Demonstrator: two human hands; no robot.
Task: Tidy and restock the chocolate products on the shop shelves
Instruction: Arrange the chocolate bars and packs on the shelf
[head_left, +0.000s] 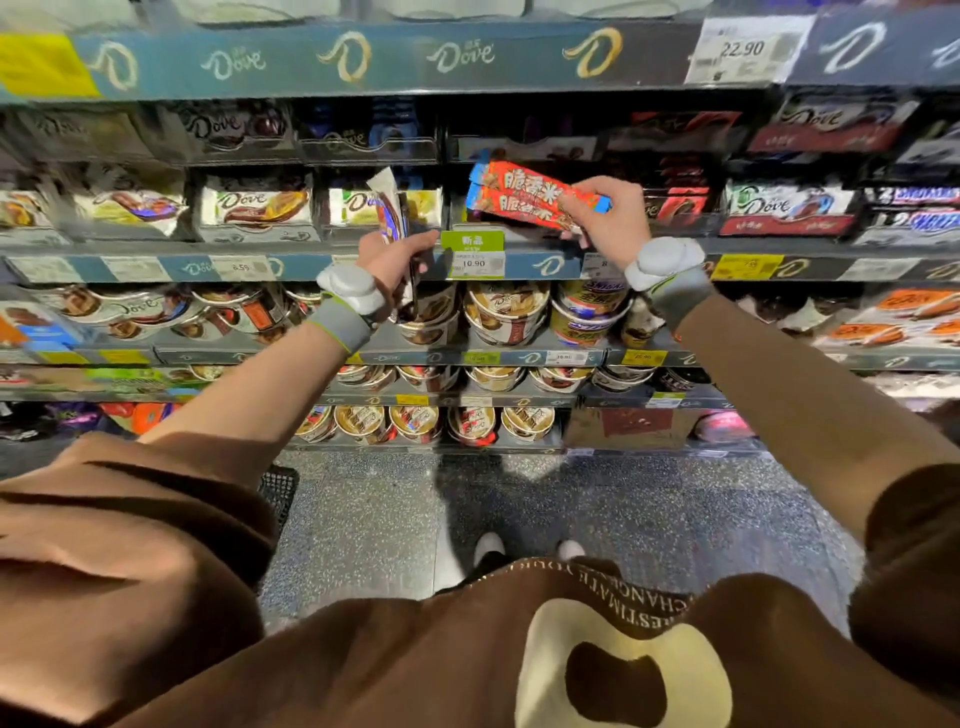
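Where legible, Dove (232, 63); tag (742, 49) 22.90

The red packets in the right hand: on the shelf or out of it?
Out: the right hand pinches the red packets in front of the shelf.

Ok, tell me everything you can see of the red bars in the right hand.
The red bars are two long, flat packets in glossy red-orange wrappers with pale Chinese characters and blue ends. They lie stacked, one just above the other, tilted down to the right. The right hand pinches them at their right end and holds them up in front of the shelf edge, above a green tag. Nothing else touches them.
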